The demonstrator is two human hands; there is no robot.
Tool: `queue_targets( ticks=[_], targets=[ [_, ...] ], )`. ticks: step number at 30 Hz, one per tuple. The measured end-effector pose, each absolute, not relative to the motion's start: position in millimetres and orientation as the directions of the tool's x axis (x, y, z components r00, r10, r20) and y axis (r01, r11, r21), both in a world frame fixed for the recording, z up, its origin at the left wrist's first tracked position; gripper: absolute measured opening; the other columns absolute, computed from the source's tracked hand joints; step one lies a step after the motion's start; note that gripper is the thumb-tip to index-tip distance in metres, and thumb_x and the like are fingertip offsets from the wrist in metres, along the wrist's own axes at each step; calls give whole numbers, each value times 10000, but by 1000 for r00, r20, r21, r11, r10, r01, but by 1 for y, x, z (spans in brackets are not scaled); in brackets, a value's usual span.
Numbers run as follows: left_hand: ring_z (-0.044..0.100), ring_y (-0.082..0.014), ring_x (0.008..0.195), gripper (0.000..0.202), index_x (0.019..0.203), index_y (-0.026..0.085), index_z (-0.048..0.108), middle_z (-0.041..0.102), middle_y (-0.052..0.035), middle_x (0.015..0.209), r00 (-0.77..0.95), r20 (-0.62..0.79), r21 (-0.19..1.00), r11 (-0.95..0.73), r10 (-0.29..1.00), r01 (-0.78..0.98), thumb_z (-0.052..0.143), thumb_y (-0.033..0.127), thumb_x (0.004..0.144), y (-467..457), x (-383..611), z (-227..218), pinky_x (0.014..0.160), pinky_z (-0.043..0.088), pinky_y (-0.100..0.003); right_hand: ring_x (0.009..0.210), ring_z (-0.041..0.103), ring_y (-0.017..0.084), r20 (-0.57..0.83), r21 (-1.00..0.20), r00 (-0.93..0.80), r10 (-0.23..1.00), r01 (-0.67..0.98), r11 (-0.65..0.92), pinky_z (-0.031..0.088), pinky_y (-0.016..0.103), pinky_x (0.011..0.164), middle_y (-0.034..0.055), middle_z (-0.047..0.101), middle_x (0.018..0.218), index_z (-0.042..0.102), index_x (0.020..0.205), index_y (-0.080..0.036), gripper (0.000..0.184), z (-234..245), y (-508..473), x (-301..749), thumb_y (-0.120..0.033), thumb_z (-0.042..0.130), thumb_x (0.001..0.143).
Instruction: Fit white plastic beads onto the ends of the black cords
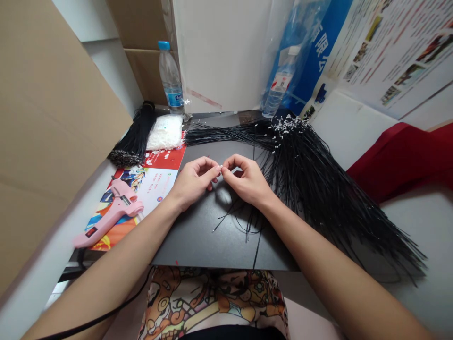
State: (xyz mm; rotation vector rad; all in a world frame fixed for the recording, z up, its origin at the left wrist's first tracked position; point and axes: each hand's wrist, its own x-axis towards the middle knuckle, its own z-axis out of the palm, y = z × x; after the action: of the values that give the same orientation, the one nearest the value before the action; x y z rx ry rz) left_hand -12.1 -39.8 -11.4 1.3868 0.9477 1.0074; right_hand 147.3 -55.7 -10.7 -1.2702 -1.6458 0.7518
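My left hand (197, 182) and my right hand (246, 182) meet over the middle of the dark table (208, 241). Thumb and forefinger of each are pinched together, closed on a tiny white piece (221, 166) between the fingertips; its exact kind is too small to tell. Beneath my right hand, a few loose thin black wires (244, 224) curl on the tabletop. Right of that hand spreads a large heap of black wires (311, 184) with small white ends (288, 123) at the top. Another bundle of black wires (230, 134) lies behind my hands.
On the left, a pink glue gun (113, 212) rests on a colourful printed sheet (150, 189). A bag of small white pieces (165, 132) and a dark wire bundle (136, 134) lie behind it. Two water bottles (171, 80) (281, 82) stand at the back. Cardboard (53, 118) rises at left.
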Motion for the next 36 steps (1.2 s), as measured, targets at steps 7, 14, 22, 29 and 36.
queue_targets(
  ticks=[7, 14, 22, 29, 36],
  targets=[
    [485, -92, 521, 238, 731, 160, 636, 583, 16, 617, 258, 20, 999, -27, 966, 23, 751, 368, 750, -39, -11, -16, 530, 386, -252, 669, 555, 128, 432, -680, -85, 898, 624, 386, 441, 262, 661, 6, 637, 719, 554, 742, -196, 89, -11, -58, 143, -206, 572, 828],
    [488, -89, 536, 197, 690, 147, 648, 603, -2, 627, 213, -58, 995, 75, 975, -72, 755, 310, 720, -39, -7, -12, 531, 383, -243, 750, 540, 179, 568, -482, -154, 808, 733, 479, 431, 307, 741, 37, 624, 739, 511, 761, -214, 119, -14, -57, 140, -196, 543, 874],
    [529, -100, 594, 199, 701, 144, 651, 608, -7, 648, 254, -96, 983, 131, 963, -126, 784, 291, 712, -39, -10, -8, 540, 406, -228, 740, 546, 181, 604, -429, -180, 776, 748, 507, 447, 316, 745, 40, 636, 741, 537, 774, -216, 130, -16, -57, 141, -188, 518, 899],
    [521, -91, 610, 263, 792, 149, 676, 620, -2, 726, 295, -57, 983, 106, 954, -152, 816, 359, 717, -39, -11, -10, 535, 409, -216, 757, 601, 171, 567, -570, -89, 819, 676, 468, 471, 302, 720, 34, 674, 792, 597, 825, -204, 48, -14, -59, 143, -209, 564, 860],
    [528, -93, 615, 271, 781, 146, 678, 620, -4, 728, 283, -65, 985, 107, 957, -133, 813, 370, 710, -39, -11, -10, 544, 413, -216, 727, 611, 158, 518, -629, -50, 854, 654, 420, 473, 288, 698, 22, 667, 748, 583, 792, -203, 54, -14, -60, 143, -222, 568, 841]
  ],
)
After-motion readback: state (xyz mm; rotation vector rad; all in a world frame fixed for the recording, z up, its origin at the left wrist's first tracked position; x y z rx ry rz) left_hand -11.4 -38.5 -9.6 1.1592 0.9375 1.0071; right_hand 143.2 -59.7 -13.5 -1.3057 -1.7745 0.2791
